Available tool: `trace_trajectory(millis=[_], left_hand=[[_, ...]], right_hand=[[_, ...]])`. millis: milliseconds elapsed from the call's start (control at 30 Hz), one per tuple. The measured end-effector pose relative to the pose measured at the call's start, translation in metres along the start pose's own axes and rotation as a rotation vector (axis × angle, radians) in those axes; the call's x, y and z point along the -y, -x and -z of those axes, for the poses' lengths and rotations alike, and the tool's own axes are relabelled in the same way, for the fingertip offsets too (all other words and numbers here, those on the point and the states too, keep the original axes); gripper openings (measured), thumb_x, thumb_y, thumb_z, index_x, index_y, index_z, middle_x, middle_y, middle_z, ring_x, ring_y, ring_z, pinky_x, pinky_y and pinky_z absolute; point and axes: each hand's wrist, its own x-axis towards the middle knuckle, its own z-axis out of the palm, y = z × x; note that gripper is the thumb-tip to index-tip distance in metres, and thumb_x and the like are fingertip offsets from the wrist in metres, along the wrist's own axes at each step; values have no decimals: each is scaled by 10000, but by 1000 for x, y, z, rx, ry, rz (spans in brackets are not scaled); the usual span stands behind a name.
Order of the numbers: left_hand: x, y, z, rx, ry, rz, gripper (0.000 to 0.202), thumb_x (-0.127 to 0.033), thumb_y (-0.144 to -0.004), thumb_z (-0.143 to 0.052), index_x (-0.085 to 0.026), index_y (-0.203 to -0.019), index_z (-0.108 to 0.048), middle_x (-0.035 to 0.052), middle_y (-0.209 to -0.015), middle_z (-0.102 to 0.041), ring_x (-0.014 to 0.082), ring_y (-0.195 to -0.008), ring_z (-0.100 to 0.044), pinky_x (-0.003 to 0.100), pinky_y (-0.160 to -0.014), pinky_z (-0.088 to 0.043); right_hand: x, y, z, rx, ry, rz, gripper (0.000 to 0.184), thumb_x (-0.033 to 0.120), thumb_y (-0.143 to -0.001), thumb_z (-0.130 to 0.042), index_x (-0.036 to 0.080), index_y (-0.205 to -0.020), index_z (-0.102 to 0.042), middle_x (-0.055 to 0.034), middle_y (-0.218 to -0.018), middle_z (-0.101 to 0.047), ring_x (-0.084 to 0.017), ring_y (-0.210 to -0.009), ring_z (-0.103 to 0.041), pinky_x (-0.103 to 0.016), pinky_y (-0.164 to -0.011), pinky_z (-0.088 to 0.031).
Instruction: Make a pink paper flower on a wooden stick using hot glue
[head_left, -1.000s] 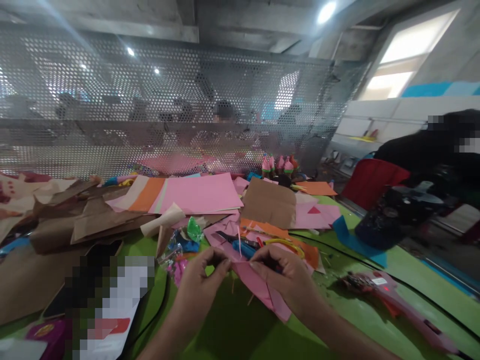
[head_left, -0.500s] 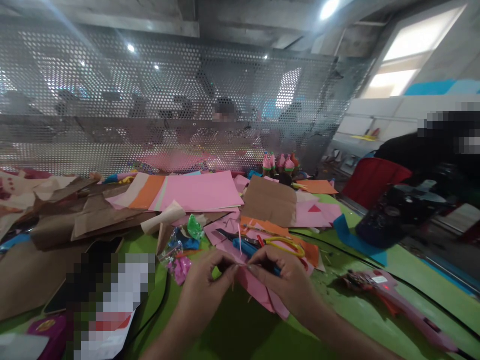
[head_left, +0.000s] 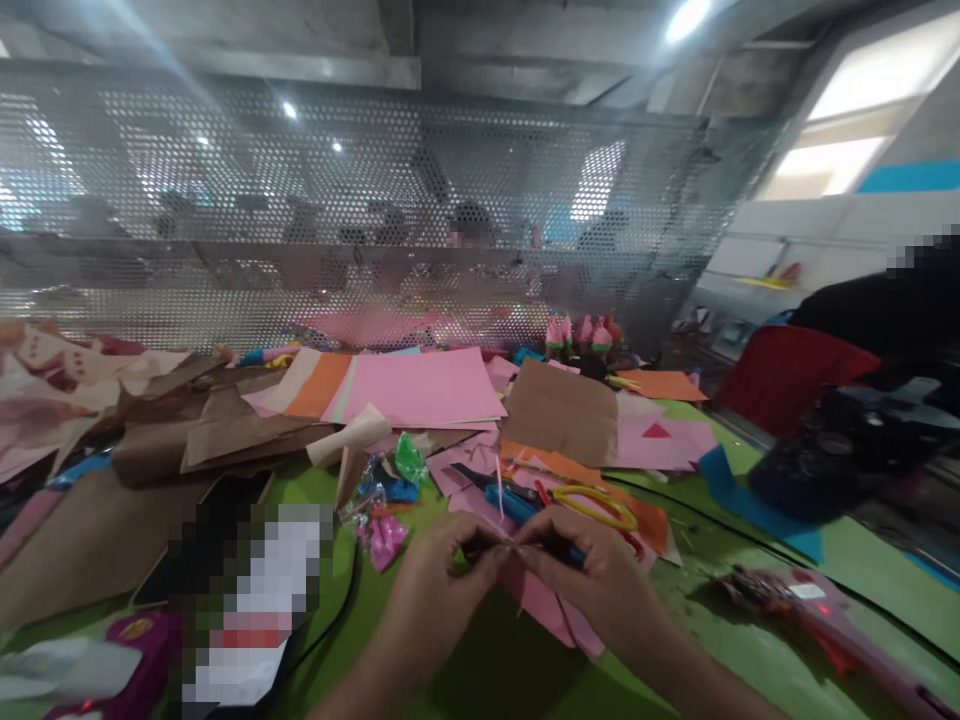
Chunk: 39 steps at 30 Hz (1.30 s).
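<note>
My left hand (head_left: 444, 580) and my right hand (head_left: 589, 568) meet low in the middle of the view, thumbs and fingers pinched together. Between the fingertips is a thin pink paper strip (head_left: 500, 488), one end of it sticking up; the pinched part is mostly hidden. Beneath and behind the hands lie pink paper pieces (head_left: 540, 603). Just beyond my right hand are yellow-handled scissors (head_left: 600, 497) and a blue-handled tool (head_left: 504, 503), partly covered by the fingers.
A pink glue gun (head_left: 832, 615) with a cord rests on the right of the green table (head_left: 675, 660). Crumpled pink (head_left: 386, 540) and green wraps (head_left: 410, 458), a phone (head_left: 214, 520), pink sheets (head_left: 427, 390) and brown cardboard (head_left: 559, 412) lie around. A person (head_left: 877, 290) sits at right.
The whole scene has shifted rightward and slightly down as the camera turned left. Both hands stay pinched together on the strip, with only small finger movement.
</note>
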Motion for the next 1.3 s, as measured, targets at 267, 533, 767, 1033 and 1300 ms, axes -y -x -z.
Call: trace_trajectory(millis=[267,533,767,1033,1300], left_hand=[[1,2,-4,-53,5,-5,92,-137,-806,-597,-168,-738,-651,12,-732,-651,162,-720,-579,252,-658,-417],[-4,-5,15,-204,126,101,126,-266,-842,-581,-180,-755,-611,-5,-712,-620,149,-688,-551,254,-642,-415],[2,-3,11,-158,148,102,114,-285,-828,-604,-187,-780,-636,-3,-720,-637,154,-686,-571,253,-647,-440],[15,7,-6,139,56,73,157,-301,-879,-553,-203,-799,-647,16,-790,-698,180,-756,-643,241,-655,-478],[10,7,5,98,30,101,208,-350,-861,-570,-210,-713,-613,-15,-682,-653,156,-664,-608,210,-599,-460]], right_hand=[[-5,-1,0,30,-21,-3,244,411,-855,-620,187,-780,-681,-28,-725,-671,-190,-708,-607,-269,-629,-468],[-4,-6,18,-190,-262,-78,268,451,-850,-635,207,-934,-706,-23,-821,-672,-159,-711,-601,-243,-611,-454],[-1,-2,13,-60,-287,-97,286,460,-866,-604,182,-842,-668,-1,-713,-604,-134,-624,-545,-218,-535,-387],[-12,9,-13,100,83,22,68,112,-707,-623,156,-657,-612,51,-591,-515,-99,-568,-456,-199,-520,-285],[1,19,-18,298,-51,-107,78,144,-743,-602,182,-740,-670,57,-604,-595,-93,-543,-545,-157,-498,-350]])
